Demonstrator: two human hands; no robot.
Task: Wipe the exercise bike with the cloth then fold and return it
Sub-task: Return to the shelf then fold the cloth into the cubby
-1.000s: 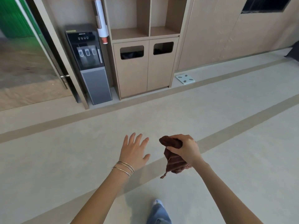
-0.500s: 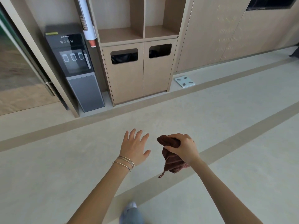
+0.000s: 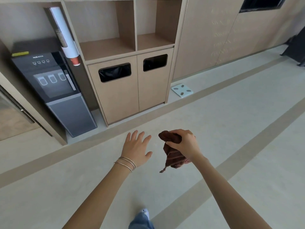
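Head view: right hand grips the bunched cloth; left hand is spread, empty. No bike shows; the cloth is unfolded, so folding and returning likely remain.

Thin silver bangles are worn on the left wrist; both forearms are bare; blue jeans and a pale shoe are seen at the frame's bottom.

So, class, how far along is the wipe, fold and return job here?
Done: unclear; no exercise bike is in view. In hand: the right hand grips the bunched dark brown cloth; the left hand is open, empty. Left: folding and returning it.
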